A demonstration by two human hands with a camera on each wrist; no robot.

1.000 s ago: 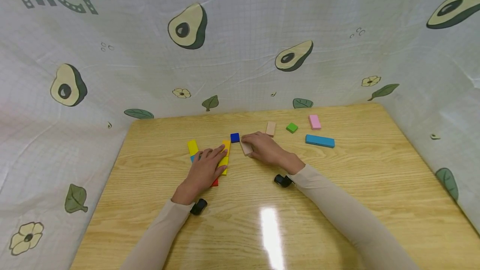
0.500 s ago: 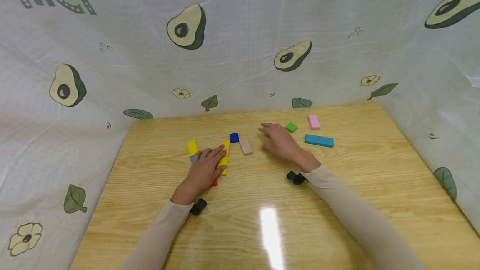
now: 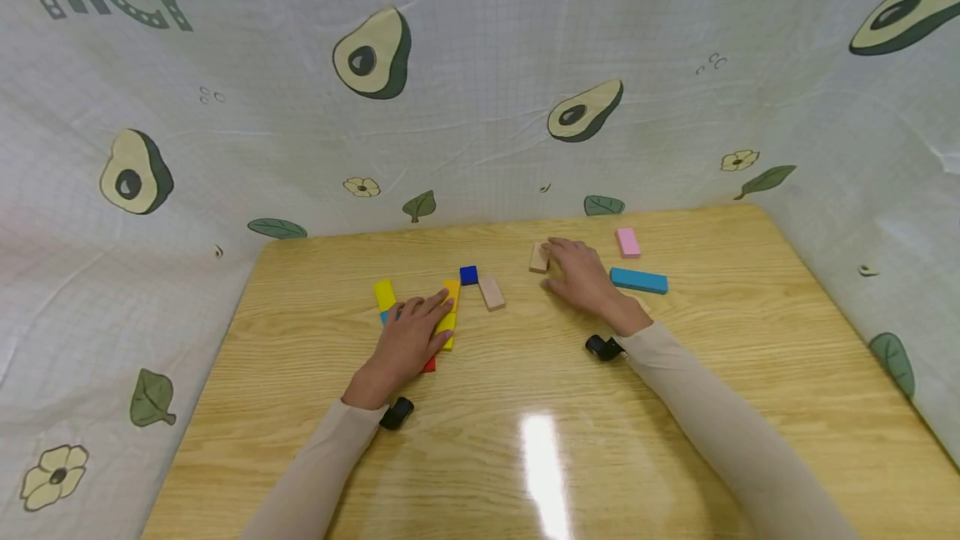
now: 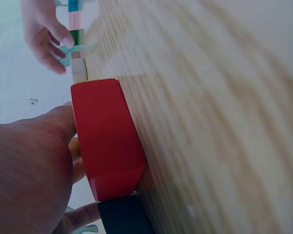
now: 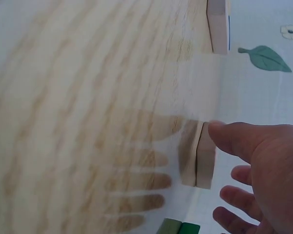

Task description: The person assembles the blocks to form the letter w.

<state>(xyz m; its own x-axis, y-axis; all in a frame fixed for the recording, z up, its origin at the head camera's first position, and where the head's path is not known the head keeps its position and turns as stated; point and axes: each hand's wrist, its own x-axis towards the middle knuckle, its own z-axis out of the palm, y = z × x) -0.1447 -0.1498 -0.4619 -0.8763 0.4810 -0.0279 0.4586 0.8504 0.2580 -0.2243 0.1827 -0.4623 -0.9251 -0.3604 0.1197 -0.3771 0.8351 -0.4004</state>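
My left hand (image 3: 407, 342) rests spread over a group of blocks. Yellow blocks (image 3: 384, 294), an orange-yellow block (image 3: 452, 294) and a red block (image 3: 430, 365) show around it. The left wrist view has that red block (image 4: 107, 136) beside the hand, with a dark blue block (image 4: 124, 214) below. My right hand (image 3: 585, 277) hovers with loosely bent fingers at a plain wooden block (image 3: 538, 258). In the right wrist view the thumb (image 5: 229, 136) is at the edge of this wooden block (image 5: 205, 156); contact is unclear. A green block (image 5: 189, 228) is hidden from the head view.
A blue cube (image 3: 468, 275) and another plain wooden block (image 3: 492, 293) lie between the hands. To the right are a long blue block (image 3: 638, 281) and a pink block (image 3: 628, 243). A patterned cloth (image 3: 480, 107) stands behind the wooden table (image 3: 480, 457).
My right hand has left the wooden block near the blue cube and moved right to the other wooden block, covering the green one. The left hand has stayed in place.
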